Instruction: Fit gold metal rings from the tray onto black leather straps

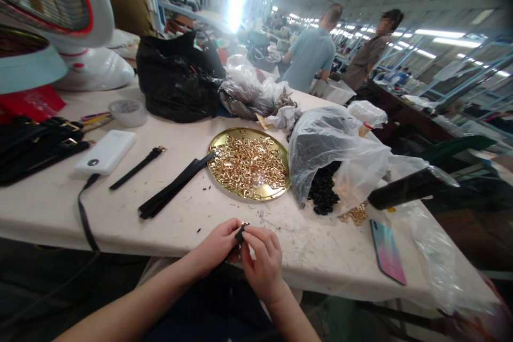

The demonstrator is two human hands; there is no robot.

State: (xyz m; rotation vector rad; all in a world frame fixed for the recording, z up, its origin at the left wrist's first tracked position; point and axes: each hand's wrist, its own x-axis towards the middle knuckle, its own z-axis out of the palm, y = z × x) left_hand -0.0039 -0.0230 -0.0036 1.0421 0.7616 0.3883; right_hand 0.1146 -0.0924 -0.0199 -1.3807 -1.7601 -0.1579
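My left hand (218,246) and my right hand (262,262) meet at the table's near edge, both pinching the end of a black strap (240,235) with a small metal piece at its tip. Beyond them sits a round gold tray (216,144) heaped with gold buckles (248,165). Several loose black straps (176,186) lie left of the tray, and one strap with a gold buckle (138,167) lies further left.
A clear plastic bag (336,144) with black pieces (323,188) lies right of the tray, a phone (387,251) near the right edge. A white power bank (106,152) with cable, black bags (176,77), a fan (52,5) and other people stand behind.
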